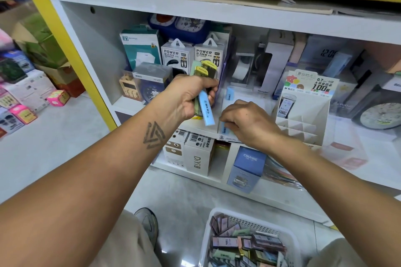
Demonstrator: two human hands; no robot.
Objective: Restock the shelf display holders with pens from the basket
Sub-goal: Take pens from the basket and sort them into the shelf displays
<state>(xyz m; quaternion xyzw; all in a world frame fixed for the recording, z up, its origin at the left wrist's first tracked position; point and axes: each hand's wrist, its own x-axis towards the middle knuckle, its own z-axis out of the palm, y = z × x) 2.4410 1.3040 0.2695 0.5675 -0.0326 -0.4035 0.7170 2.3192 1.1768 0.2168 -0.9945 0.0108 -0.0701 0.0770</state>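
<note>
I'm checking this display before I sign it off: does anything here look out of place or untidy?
Nothing looks spilled or damaged. The white tiered holder beside the right hand has bare slots, so it looks understocked. The packs in the white basket lie jumbled at all angles. The left hand holds several packs.

Your left hand (191, 95) holds a bundle of pens (205, 91) before the power bank boxes (193, 54) at the shelf's back. Your right hand (245, 121) rests at the shelf's front edge, left of the display holder (303, 110). The basket (219, 217) sits on the floor below.
</note>
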